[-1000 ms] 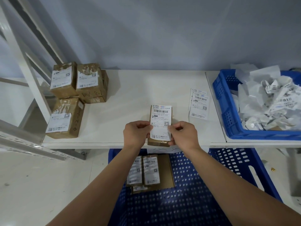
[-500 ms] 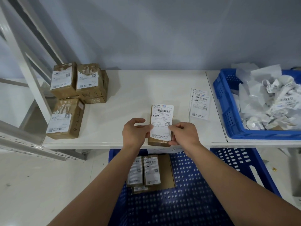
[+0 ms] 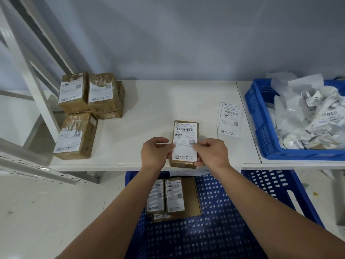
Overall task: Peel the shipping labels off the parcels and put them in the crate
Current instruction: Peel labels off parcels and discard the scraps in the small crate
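Label (image 3: 184, 139) lies on its parcel (image 3: 182, 163) at the worktop's (image 3: 149, 113) front edge. Left grip (image 3: 155, 152) and right grip (image 3: 211, 153) each pinch a side edge, having shifted higher than a second ago; peeling seems barely started.

The blue crate (image 3: 258, 131) at three o'clock runs off the right edge; the left forearm (image 3: 127, 208) hides part of the parcels (image 3: 174, 195) at six o'clock; fine print on the label (image 3: 184, 141) is unreadable.

Both bare forearms (image 3: 115, 212) reach forward side by side, the left hand (image 3: 155, 153) and right hand (image 3: 211, 153) curled inward, each pinching one side edge of a label (image 3: 184, 139).
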